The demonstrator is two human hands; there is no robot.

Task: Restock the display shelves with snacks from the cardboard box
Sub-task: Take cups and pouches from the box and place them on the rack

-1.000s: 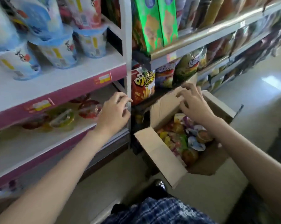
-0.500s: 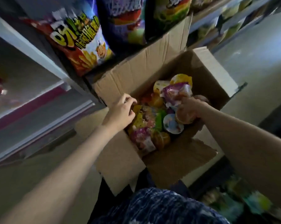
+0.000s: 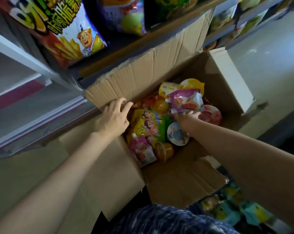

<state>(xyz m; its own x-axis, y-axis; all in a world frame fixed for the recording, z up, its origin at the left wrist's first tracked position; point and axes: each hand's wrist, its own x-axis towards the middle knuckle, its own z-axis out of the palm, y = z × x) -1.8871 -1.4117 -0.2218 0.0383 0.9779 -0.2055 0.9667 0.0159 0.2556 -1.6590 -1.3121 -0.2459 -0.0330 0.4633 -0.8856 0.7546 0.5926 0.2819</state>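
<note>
The cardboard box sat open on the floor against the shelves, still well filled with snacks. The left hand rested at the box's left edge, fingers loosely spread and holding nothing. The right hand reached among the snacks, fingertips pinching the lower edge of a purple pouch; how firm that grip was could not be told.

To lift cleanly, the fingers likely needed to close around the pouch's body rather than its crinkly seam, since glossy film slips and sags. The left hand could steady the soft, creased flap.

Round jelly cups with foil lids lay beside flat, shiny packets; the rigid cups would probably stack more easily than the limp pouches.
</note>
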